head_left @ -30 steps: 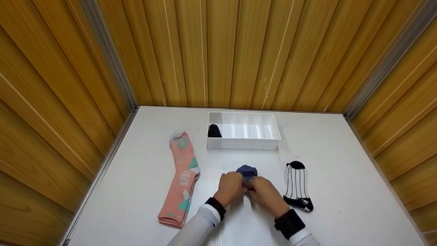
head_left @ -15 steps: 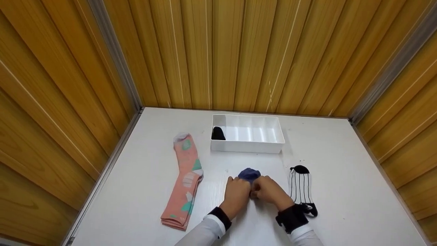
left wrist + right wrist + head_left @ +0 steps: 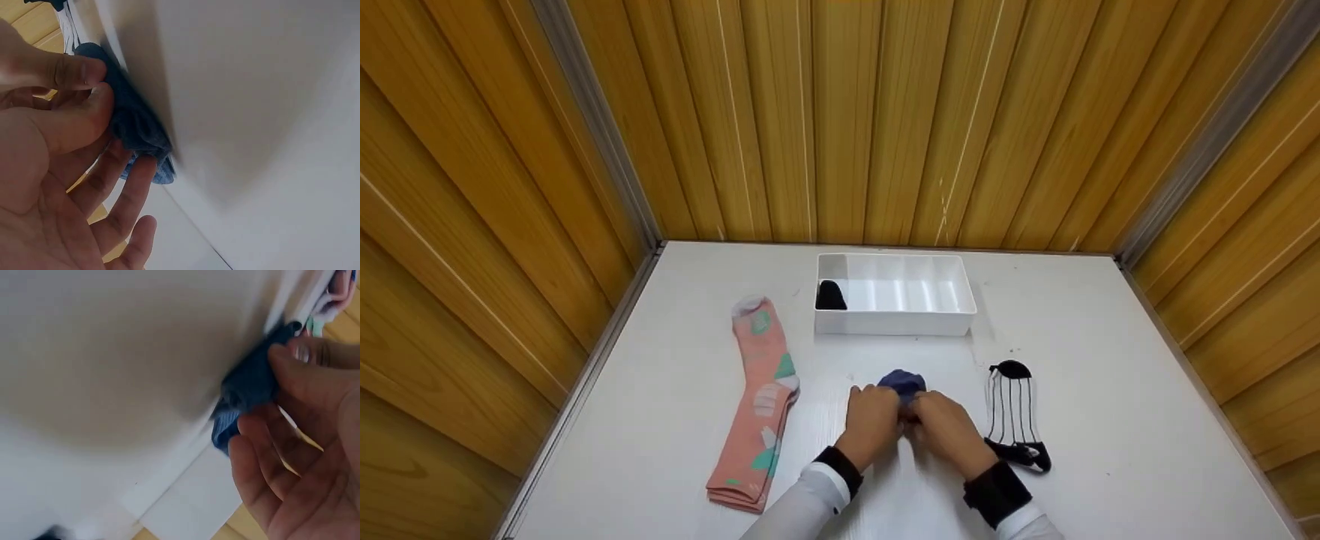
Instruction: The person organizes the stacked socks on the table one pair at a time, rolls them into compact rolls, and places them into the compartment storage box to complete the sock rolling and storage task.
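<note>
Work booth [image 3: 480, 247], 3 wood-look walls [image 3: 844, 127], wht tbl [image 3: 1117, 390]

Between the left sock [image 3: 756, 405] and the right sock [image 3: 1013, 412] is a bundle [image 3: 903, 382], a box [image 3: 894, 324] behind.

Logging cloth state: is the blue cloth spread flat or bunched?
Bunched: the head view shows the blue cloth as a compact wad between left hand and right hand; both wrist views show folds.
</note>
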{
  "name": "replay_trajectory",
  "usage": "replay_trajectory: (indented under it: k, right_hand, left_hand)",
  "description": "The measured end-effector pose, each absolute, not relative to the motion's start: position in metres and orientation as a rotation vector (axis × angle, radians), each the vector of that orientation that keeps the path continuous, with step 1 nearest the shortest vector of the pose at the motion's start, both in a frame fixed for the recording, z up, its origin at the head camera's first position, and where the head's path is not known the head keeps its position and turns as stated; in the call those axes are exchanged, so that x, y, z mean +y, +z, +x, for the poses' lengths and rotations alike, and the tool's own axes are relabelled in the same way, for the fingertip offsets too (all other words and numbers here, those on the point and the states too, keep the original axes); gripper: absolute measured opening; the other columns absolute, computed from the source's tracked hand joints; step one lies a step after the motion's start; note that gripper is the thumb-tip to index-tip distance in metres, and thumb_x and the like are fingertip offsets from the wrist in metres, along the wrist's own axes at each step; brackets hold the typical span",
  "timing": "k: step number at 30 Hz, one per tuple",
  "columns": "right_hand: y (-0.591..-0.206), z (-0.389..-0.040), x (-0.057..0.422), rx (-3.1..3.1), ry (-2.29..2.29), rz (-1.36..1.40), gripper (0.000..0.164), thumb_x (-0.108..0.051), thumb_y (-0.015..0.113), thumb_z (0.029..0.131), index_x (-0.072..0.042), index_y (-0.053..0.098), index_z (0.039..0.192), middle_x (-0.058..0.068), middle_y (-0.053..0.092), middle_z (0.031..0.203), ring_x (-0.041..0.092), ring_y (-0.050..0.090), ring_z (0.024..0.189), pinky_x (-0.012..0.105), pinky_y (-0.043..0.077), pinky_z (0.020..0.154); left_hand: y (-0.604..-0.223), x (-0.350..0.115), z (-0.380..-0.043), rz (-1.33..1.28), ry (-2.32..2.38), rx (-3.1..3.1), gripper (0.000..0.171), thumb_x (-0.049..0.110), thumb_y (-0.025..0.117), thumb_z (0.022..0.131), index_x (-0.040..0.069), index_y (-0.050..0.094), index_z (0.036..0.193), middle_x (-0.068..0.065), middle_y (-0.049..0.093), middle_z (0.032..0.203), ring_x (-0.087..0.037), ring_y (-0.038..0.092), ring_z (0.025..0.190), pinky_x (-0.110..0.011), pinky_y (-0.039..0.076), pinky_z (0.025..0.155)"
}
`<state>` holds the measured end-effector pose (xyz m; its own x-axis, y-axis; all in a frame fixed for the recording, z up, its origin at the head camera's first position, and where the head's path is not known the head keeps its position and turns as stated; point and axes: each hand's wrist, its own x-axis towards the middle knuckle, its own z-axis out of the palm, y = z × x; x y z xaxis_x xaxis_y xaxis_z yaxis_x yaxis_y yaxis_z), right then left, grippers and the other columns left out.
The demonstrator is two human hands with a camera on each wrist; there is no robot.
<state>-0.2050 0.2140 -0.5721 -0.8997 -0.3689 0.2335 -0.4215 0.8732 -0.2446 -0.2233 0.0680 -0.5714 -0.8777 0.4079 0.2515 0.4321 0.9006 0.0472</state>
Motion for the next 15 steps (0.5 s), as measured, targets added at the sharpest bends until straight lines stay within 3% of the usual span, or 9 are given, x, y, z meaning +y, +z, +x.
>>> replay_trajectory:
  k: [5, 10, 15]
  right_hand:
    - [-0.564, -0.223, 0.22, -3.018, 0.667, 0.659, 0.009, -0.011, 0.081, 0.078, -0.018, 0.078, 0.075, -0.009, 0.071, 0.073, 0.013, 0.062, 0.067, 0.031, 0.049, 0.062]
    - [-0.562, -0.229, 0.223, -3.069, 0.806, 0.607, 0.005, -0.013, 0.082, 0.079, -0.016, 0.078, 0.078, -0.009, 0.07, 0.07, 0.007, 0.056, 0.062, 0.029, 0.047, 0.06]
    - [-0.564, -0.218, 0.218, -2.945, 0.549, 0.633, 0.013, -0.014, 0.083, 0.078, -0.02, 0.072, 0.079, -0.009, 0.067, 0.075, 0.01, 0.057, 0.069, 0.03, 0.047, 0.061]
  left_hand:
    - [-0.573, 0.071, -0.216, -0.695, 0.036, -2.751, 0.023, 0.044, 0.083, 0.076, 0.022, 0.077, 0.08, 0.006, 0.073, 0.087, -0.019, 0.066, 0.084, -0.039, 0.048, 0.078]
    - [-0.571, 0.077, -0.22, -0.691, 0.07, -2.732, 0.011, 0.033, 0.076, 0.086, 0.023, 0.077, 0.082, 0.006, 0.074, 0.089, -0.017, 0.066, 0.087, -0.039, 0.049, 0.082]
    - [-0.57, 0.074, -0.226, -0.648, -0.01, -2.765, 0.014, 0.034, 0.082, 0.077, 0.021, 0.075, 0.077, 0.004, 0.074, 0.081, -0.018, 0.068, 0.079, -0.039, 0.05, 0.079]
